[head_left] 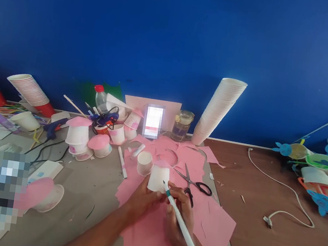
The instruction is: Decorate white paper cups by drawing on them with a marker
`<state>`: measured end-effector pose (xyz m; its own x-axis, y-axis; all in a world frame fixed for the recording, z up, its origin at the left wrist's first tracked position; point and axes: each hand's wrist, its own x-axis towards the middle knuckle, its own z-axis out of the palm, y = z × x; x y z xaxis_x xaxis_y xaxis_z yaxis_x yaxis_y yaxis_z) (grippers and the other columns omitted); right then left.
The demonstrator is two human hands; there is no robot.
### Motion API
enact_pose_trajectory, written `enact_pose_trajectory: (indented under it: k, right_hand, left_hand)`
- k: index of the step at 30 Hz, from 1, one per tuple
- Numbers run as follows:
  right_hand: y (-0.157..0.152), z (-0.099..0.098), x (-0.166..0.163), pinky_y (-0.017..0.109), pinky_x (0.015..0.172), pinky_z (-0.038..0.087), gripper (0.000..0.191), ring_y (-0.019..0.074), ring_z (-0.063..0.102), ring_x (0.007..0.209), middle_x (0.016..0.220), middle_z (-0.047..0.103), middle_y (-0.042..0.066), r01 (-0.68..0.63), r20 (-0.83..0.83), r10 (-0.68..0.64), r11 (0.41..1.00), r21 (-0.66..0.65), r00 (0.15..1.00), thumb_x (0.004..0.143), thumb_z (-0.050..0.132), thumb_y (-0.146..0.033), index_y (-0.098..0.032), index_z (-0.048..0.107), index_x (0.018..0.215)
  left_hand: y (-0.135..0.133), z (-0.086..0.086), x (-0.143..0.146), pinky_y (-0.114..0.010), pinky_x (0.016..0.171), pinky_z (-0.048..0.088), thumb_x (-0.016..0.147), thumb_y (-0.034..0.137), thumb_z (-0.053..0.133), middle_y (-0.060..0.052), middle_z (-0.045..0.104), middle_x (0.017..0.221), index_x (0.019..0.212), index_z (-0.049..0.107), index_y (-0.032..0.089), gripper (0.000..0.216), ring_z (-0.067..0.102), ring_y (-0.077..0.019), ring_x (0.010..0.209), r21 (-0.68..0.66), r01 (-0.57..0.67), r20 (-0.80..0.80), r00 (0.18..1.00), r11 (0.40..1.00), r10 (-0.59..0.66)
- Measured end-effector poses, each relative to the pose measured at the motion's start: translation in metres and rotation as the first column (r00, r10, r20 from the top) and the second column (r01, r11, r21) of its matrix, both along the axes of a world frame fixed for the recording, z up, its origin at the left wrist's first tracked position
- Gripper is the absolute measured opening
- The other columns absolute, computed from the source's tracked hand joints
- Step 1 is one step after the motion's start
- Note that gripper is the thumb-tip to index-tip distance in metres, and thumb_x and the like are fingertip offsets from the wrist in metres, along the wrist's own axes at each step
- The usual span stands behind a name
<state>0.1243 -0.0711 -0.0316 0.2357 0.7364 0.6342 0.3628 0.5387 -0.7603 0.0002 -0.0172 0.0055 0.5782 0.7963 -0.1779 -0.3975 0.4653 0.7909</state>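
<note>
My left hand (141, 199) is closed around an upside-down white paper cup (158, 178) with a pink paper piece on its base. My right hand (178, 214) grips a white marker (180, 221) with a teal tip, and the tip touches the cup's right side. Both hands hover over sheets of pink paper (213, 227) spread on the table. Black-handled scissors (195, 182) lie just right of the cup. Another small white cup (145, 162) stands just behind it.
A tall leaning stack of white cups (219, 110) rests against the blue wall. Finished pink-topped cups (78, 135) cluster at the left, with a glue gun (53, 127), markers and a bottle (100, 97). A jar (182, 125) and white cable (283, 188) lie further right.
</note>
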Motion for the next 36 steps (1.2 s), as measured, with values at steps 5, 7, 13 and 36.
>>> enact_pose_trajectory:
  k: [5, 7, 13, 36]
  right_hand:
    - [0.002, 0.009, 0.002, 0.054, 0.093, 0.050, 0.024, 0.0242, 0.063, 0.096, 0.090, 0.062, 0.005, -0.055, 0.015, 0.054, 0.998, 0.041, 0.998, 0.090, 0.048, -0.016, -0.025, 0.056, 0.110]
    - [0.002, 0.016, 0.002, 0.052, 0.092, 0.051, 0.021, 0.0210, 0.062, 0.085, 0.083, 0.059, 0.003, -0.070, -0.012, 0.070, 0.997, 0.024, 0.997, 0.090, 0.048, -0.015, -0.025, 0.057, 0.106]
    - [0.001, 0.034, 0.003, 0.052, 0.092, 0.050, 0.010, 0.0171, 0.058, 0.069, 0.074, 0.058, 0.000, -0.108, -0.033, 0.109, 0.994, 0.021, 0.993, 0.094, 0.047, -0.022, -0.024, 0.057, 0.094]
    - [0.004, 0.026, 0.007, 0.035, 0.078, 0.055, 0.008, 0.0219, 0.067, 0.092, 0.077, 0.065, 0.002, -0.173, -0.337, 0.107, 0.970, -0.173, 0.935, 0.089, 0.060, -0.032, -0.025, 0.061, 0.087]
  left_hand:
    - [0.000, -0.004, -0.002, -0.030, 0.080, 0.046, 0.075, 0.030, 0.077, -0.009, 0.067, 0.107, 0.115, 0.062, 0.019, 0.045, 0.060, -0.0180, 0.089, -0.008, -0.003, -0.009, 1.000, 1.000, 0.003]
    - [0.000, -0.006, -0.002, -0.030, 0.080, 0.047, 0.074, 0.030, 0.078, -0.008, 0.067, 0.105, 0.120, 0.060, 0.020, 0.050, 0.061, -0.0174, 0.088, -0.019, -0.009, -0.020, 1.000, 1.000, 0.008]
    - [0.001, -0.011, -0.002, -0.031, 0.079, 0.046, 0.073, 0.032, 0.079, -0.006, 0.067, 0.095, 0.122, 0.058, 0.019, 0.055, 0.061, -0.0183, 0.086, 0.018, -0.008, -0.044, 0.999, 1.000, 0.009]
    - [0.000, 0.004, 0.001, -0.034, 0.089, 0.045, 0.074, 0.031, 0.079, -0.007, 0.064, 0.111, 0.120, 0.052, 0.024, 0.055, 0.058, -0.0208, 0.101, 0.195, -0.011, -0.114, 0.993, 0.981, 0.034]
